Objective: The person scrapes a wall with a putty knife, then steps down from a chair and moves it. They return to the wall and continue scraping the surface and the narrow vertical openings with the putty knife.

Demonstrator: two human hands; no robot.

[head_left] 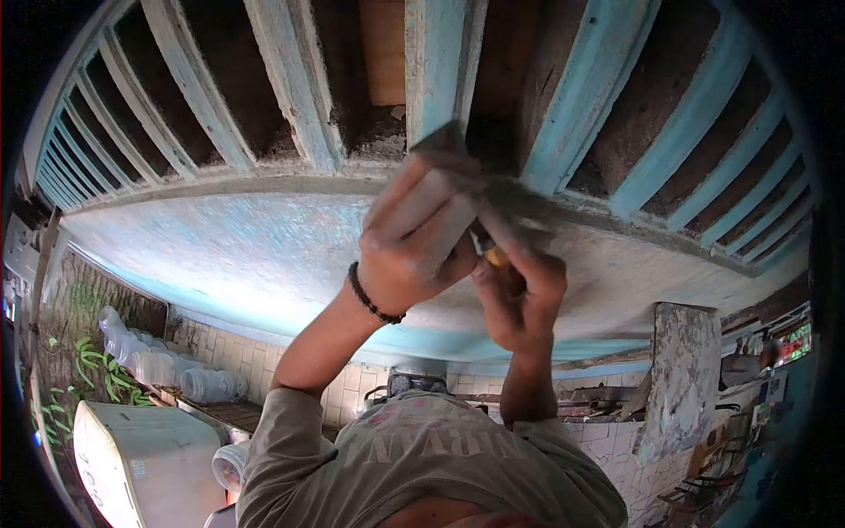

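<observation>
Both hands are raised near the edge where the painted wall meets the blue beams. My left hand (418, 229), with a dark beaded bracelet (371, 299) at the wrist, has its fingers wrapped round a flat grey blade (443, 141) whose corner sticks out above the knuckles. My right hand (525, 295) is close beside it, fingers curled round a small yellowish handle (496, 257). Motion blurs the area between the hands, so whether blade and handle are one tool cannot be made out. A blue beam (436, 66) rises just behind the blade.
Blue slatted beams run overhead, with a pale blue wall (264, 238) below them. At the lower left are a white container (145, 458), clear plastic tubs (167, 363) and green plants (114, 378). A weathered board (679, 378) stands at the right.
</observation>
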